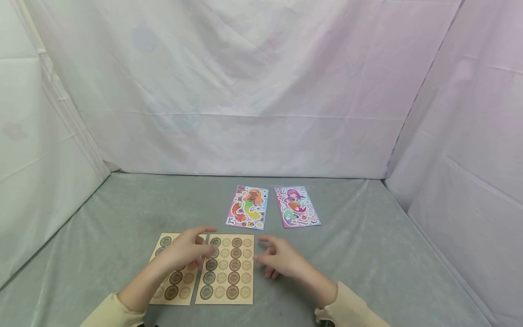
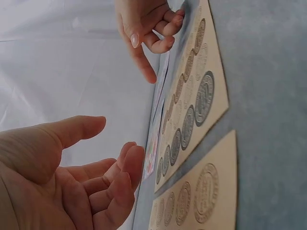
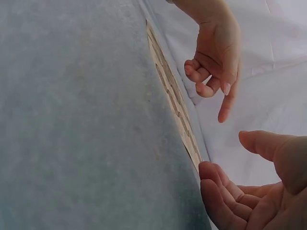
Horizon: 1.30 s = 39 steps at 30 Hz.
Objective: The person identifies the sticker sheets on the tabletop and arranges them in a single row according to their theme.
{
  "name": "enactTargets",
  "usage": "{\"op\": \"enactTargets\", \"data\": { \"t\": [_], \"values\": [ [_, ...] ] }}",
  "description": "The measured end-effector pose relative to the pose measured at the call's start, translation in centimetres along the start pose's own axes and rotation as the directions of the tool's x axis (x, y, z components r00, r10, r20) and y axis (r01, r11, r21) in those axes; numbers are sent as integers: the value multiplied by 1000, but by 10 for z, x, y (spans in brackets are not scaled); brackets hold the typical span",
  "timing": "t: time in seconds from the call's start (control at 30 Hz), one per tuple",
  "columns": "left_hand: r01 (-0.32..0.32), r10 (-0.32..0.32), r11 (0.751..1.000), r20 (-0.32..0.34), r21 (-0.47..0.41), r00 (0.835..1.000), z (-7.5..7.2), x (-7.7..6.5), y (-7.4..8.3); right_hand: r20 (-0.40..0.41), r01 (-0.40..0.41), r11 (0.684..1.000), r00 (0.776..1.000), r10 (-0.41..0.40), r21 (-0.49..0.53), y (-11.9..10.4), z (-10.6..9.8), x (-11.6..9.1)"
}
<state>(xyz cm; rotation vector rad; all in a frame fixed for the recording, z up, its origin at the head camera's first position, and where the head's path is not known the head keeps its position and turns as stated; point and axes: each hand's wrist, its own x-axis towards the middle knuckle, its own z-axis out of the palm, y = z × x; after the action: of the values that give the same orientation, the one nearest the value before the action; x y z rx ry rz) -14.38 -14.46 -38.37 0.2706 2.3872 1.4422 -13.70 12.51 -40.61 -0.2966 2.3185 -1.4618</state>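
Beige paper lies between my two hands: the right sheet of round seals [image 1: 226,272], low in the frame and just left of centre, its long axis running up the frame. It is to the right of my left hand [image 1: 192,249] and to the left of my right hand [image 1: 278,259]. My left is the nearer, its thumb and forefinger overlapping the sheet's upper left in the head view; my right is just beside the right edge. Both hands are loosely spread, forefinger and thumb reaching out, the other fingers bent inward, and neither has hold of anything. Whether a fingertip brushes the paper, I cannot tell. Beneath my left wrist lies the left sheet of round seals [image 1: 180,284], partly hidden, a narrow grey gap dividing the two.

Soft grey cloth [image 1: 355,272] covers the surface under everything. Farther up, right of centre, two bright mermaid sheets lie flat and apart, the orange-haired one [image 1: 248,206] left of the purple-haired one [image 1: 297,206]. White drapery [image 1: 245,91] hangs behind and at both sides.
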Motion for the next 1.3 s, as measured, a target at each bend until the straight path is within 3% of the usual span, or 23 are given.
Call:
{"op": "enactTargets", "data": {
  "t": [0.27, 1.0, 1.3],
  "values": [
    [-56, 56, 998, -5, -18, 998, -2, 8, 4, -52, 35, 999, 998, -35, 13, -2, -11, 0],
    [-119, 117, 993, -165, -1, 979, -2, 33, 12, -242, 24, 1000, 970, -23, -1, -11, -29, 12],
    [-99, 92, 995, -201, -27, 975, -2, 44, 12, -298, 19, 1000, 954, -12, 21, -13, -33, 18]
  ]
}}
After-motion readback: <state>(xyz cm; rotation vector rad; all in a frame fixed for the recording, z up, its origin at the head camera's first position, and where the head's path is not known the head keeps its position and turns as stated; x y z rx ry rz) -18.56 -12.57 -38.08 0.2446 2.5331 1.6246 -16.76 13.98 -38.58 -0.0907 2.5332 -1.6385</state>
